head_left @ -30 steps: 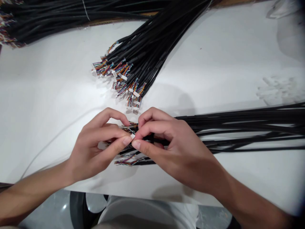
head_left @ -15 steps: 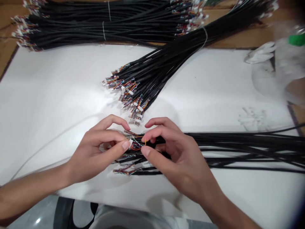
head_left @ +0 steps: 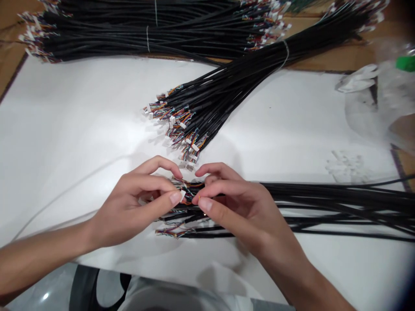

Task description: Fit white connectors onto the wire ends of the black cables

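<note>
One tuft of fine multicoloured wires (head_left: 188,186), fanning from the ends of black sheathed cables, held between the fingertips of the left hand (head_left: 136,203) and the right hand (head_left: 240,207).

One white plastic connector (head_left: 183,195): just beyond the left thumb tip, touching or nearly touching it.

Left hand: fingers curled and closed, thumb and forefinger gripping the wires. Right hand: thumb and forefinger pinched on the same tuft, other fingers curled above; a narrow gap separates the two thumbs.

Black cables (head_left: 324,203): running from under the right fingers away to the right.

One loose end of coloured wires (head_left: 171,232): just below the fingers.

One tied bundle of black cables (head_left: 220,93): above the fingers, its white connectors nearest them.

Further bundles (head_left: 145,41): beyond, on cardboard (head_left: 343,65).

One white sheet (head_left: 81,129): under everything near the fingers.

One transparent plastic bag (head_left: 363,108): far to the right of the fingers.
</note>
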Motion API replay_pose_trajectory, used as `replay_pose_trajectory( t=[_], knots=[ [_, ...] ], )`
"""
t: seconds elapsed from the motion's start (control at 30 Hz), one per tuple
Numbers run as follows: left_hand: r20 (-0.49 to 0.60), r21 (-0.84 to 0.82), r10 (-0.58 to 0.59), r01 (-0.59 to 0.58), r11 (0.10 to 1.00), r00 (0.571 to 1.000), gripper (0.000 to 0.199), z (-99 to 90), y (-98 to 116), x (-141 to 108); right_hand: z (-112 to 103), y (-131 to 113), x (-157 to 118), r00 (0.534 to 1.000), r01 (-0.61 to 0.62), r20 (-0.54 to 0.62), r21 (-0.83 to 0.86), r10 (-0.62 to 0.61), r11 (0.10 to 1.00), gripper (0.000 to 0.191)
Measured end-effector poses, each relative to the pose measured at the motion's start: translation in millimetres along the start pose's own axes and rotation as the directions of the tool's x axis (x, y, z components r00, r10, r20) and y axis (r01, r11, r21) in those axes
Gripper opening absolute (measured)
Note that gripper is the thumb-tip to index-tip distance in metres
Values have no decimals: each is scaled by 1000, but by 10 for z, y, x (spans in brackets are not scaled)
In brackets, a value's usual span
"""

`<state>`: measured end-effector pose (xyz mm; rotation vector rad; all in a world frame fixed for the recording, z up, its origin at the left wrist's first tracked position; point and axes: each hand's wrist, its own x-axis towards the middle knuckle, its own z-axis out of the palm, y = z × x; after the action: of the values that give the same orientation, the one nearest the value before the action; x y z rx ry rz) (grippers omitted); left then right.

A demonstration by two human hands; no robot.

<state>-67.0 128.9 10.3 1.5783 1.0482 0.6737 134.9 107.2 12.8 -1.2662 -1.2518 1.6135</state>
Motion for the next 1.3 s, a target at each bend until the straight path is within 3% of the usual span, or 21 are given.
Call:
replay_pose_trajectory(
  t=[0.2,0.37,0.87,1.3],
  knots=[
    [113,-174,-103,121,977,988,24,-13,-1,26,43,-38,14,998,-68,16,-40,68,997,11],
    [142,-162,-162,185,969,976,26,-20,28,25,66,-91,24,997,-63,41,-131,69,989,13],
    [179,-93,-100,118,989,979,27,-20,-6,14,75,-73,16,998,52,55,-218,-41,975,15],
    [90,117,-19,8,993,996,22,15,32,-9,74,-61,23,996,48,85,-216,-30,975,15]
  ],
)
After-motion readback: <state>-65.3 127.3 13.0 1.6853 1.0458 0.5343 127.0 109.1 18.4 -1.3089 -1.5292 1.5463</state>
